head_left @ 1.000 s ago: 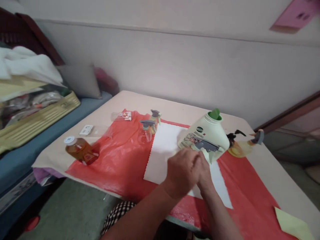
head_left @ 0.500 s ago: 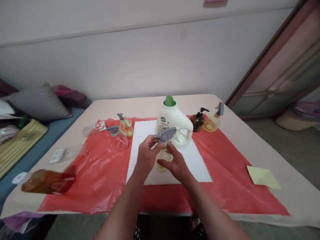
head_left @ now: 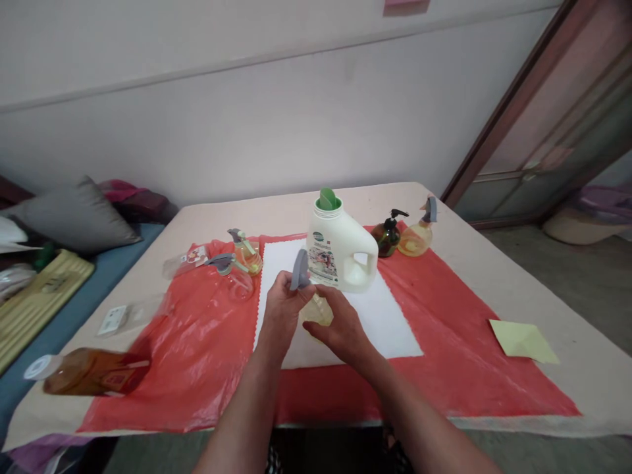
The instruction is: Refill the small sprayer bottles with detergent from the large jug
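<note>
**Spray head half-seated, bottle held off the white sheet**

My left hand pinches the grey spray head at its collar, thumb and fingers closed around it. My right hand cups the small clear bottle from below and the side, fingers curled on its belly. The bottle holds pale yellow liquid and sits between both hands, just above the white sheet, near the front of the surface.

Risks as I judge them:
- The head stands tilted on the neck. If the thread crosses, it may jam or leak once turned.
- The bottle is thin and soft-looking. Too hard a squeeze from my right hand could push liquid up the neck and over my fingers.
- Wet fingers would slip on the collar; I cannot tell whether they are dry.

Outward: the white jug with the green cap stands just behind my hands; a jerk backward could knock it. Two more spray bottles stand to the left on the red plastic cover, which is wrinkled and could let things slide. An amber bottle lies on its side near the left edge of the surface, close enough to roll off. A dark pump bottle and a yellow spray bottle stand well apart at the back right.
</note>
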A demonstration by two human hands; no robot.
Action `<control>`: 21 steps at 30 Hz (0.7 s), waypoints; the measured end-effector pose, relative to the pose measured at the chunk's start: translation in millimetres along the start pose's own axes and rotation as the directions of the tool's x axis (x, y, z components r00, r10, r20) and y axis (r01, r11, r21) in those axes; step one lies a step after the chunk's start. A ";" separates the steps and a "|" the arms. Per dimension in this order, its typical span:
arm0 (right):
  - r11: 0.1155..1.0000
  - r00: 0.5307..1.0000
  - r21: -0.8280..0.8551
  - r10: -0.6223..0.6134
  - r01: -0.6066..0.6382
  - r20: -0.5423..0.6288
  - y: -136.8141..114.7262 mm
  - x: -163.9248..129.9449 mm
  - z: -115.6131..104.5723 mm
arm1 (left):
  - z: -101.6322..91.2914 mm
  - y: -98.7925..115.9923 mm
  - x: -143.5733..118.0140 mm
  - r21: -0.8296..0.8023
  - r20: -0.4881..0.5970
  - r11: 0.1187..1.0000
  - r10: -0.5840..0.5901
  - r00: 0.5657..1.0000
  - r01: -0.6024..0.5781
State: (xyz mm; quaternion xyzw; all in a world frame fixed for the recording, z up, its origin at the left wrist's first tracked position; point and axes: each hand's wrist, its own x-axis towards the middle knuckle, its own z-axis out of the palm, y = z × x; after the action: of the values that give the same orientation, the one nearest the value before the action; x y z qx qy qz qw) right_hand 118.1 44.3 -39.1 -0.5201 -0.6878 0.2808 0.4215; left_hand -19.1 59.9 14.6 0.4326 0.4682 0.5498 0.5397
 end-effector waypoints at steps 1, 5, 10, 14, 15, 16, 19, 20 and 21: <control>0.999 1.000 -0.032 -0.017 0.017 -0.004 -1.3 -0.6 1.5 | 0.9 -0.3 0.3 -0.039 -0.049 0.999 0.007 0.999 -0.009; 0.997 1.000 -0.076 -0.020 0.020 0.002 -4.1 -2.5 4.6 | -7.0 4.2 11.3 -0.177 -0.346 0.968 0.108 0.932 -0.178; 0.990 0.995 -0.113 0.079 -0.085 -0.057 8.5 0.5 -0.4 | -42.6 24.6 26.9 -0.177 -0.640 0.901 0.201 0.742 -0.396; 0.976 0.973 -0.085 0.188 -0.200 -0.134 20.6 5.5 -7.8 | -65.0 26.8 29.6 0.061 -0.664 0.905 0.352 0.660 -0.421; 0.974 0.970 -0.068 0.204 -0.214 -0.135 21.7 6.3 -8.7 | -67.7 22.6 30.5 0.143 -0.640 0.915 0.376 0.670 -0.378; 0.974 0.968 -0.051 0.214 -0.222 -0.128 21.9 6.7 -8.9 | -69.2 16.8 31.8 0.230 -0.608 0.920 0.391 0.691 -0.318; 0.977 0.974 -0.007 0.210 -0.211 -0.080 19.0 6.0 -4.9 | -67.2 -7.7 37.5 0.519 -0.473 0.850 0.367 0.801 -0.083; 0.979 0.977 0.003 0.203 -0.203 -0.066 17.6 5.3 -2.5 | -65.0 -16.8 39.5 0.624 -0.415 0.781 0.336 0.846 -0.005; 0.981 0.979 0.012 0.196 -0.196 -0.054 16.1 4.6 0.1 | -62.4 -25.7 41.5 0.724 -0.357 0.687 0.303 0.884 0.057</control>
State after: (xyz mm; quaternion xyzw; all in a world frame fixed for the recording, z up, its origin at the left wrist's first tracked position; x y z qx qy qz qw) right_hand 125.3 53.6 -51.2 -0.5915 -0.6205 0.3088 0.4119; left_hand -77.3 97.8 -23.5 0.5002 0.7250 0.4438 0.1651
